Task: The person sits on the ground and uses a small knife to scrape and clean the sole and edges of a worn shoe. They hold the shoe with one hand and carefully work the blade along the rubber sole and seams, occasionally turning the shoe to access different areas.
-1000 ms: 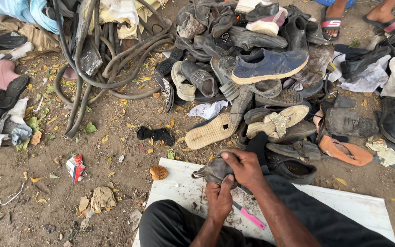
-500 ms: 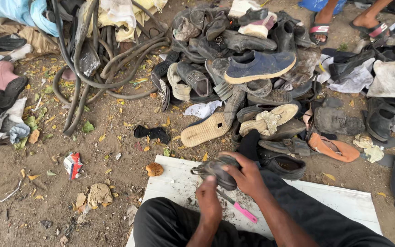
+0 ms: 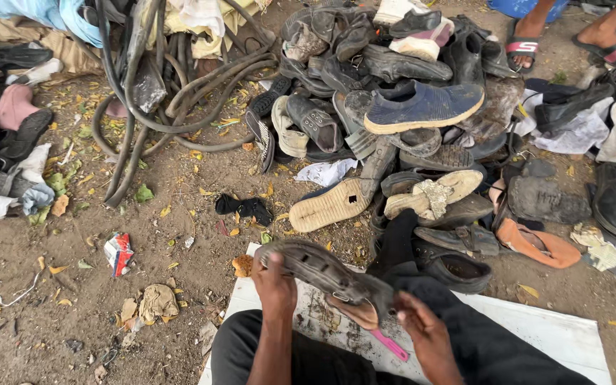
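While the person sat on a white board (image 3: 536,328) laid on the dirt ground, both hands were occupied with one worn dark sandal (image 3: 326,274) held up over the lap. The left hand (image 3: 276,281) was closed around the sandal's far end, thumb and fingers wrapped over its edge. The right hand (image 3: 422,324) gripped the near end by the strap and buckle, fingers curled under the sole. A pink-handled tool (image 3: 390,346) lay on the board just beneath the sandal, touched by neither hand.

As for progress, the work on this sandal looked to be in an early or middle stage: it was being turned and held rather than cut, glued or stitched, and I could see no finished repair on it. Whether any part of it had been mended could not be told, since the underside was mostly hidden. A large heap of old shoes (image 3: 408,114) rose just beyond the board, a blue slip-on shoe (image 3: 422,107) on top and a tan sole (image 3: 329,205) at its near edge, so by my judgement much footwear remained unhandled. Black rubber hoses (image 3: 180,100) lay coiled to the left.
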